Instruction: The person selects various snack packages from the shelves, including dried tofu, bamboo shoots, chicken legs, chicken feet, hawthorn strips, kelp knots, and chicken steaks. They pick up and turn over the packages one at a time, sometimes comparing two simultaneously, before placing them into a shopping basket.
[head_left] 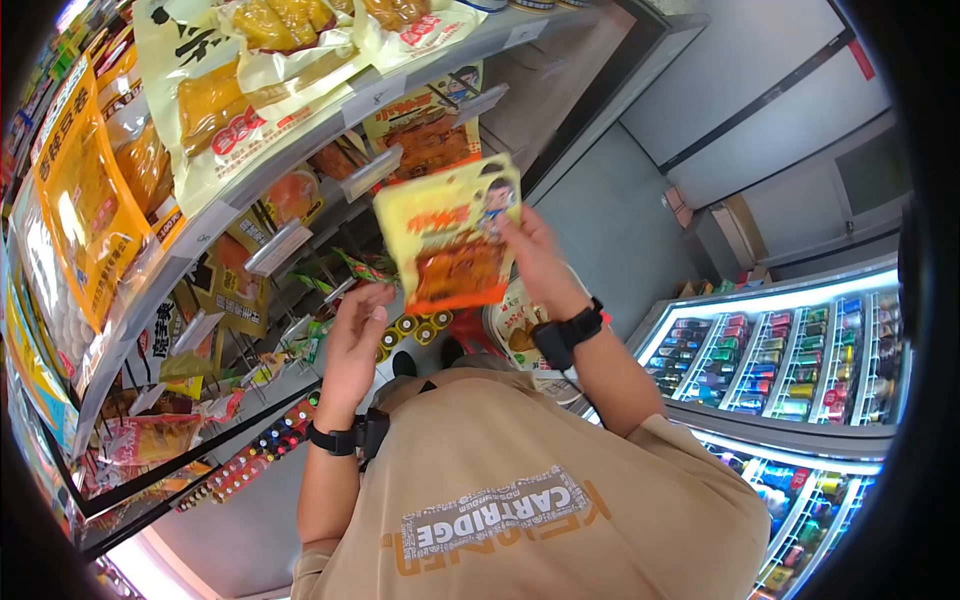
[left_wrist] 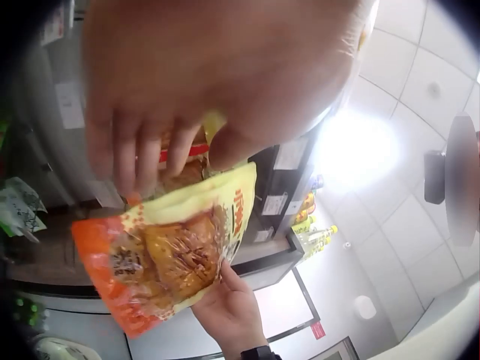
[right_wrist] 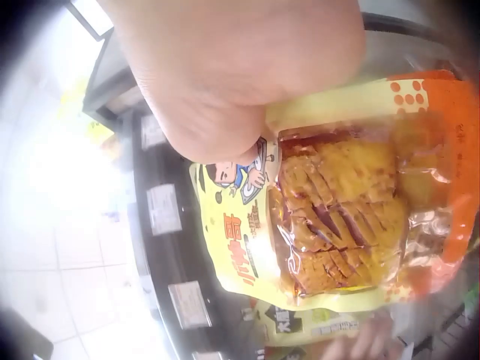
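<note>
My right hand [head_left: 540,265] pinches the side of a flat snack pack [head_left: 450,240], its thumb lying across the front. Pale yellow with an orange end, the pack has a cartoon figure and a clear window onto brown, sliced-looking food, plain in the right wrist view [right_wrist: 337,217]. Just left of the pack's lower corner is my left hand [head_left: 355,340], its fingers loosely bent and nothing in them. In the left wrist view the left hand's fingers [left_wrist: 150,142] hang in front of the pack's upper edge.
A shelf [head_left: 345,115] on the left bears large snack bags [head_left: 215,120], and further packs hang from hooks under it. A similar pack [head_left: 430,135] hangs behind the held one. Lit drink coolers [head_left: 780,370] stand to the right. Yellow-topped items [head_left: 415,325] are low down near the feet.
</note>
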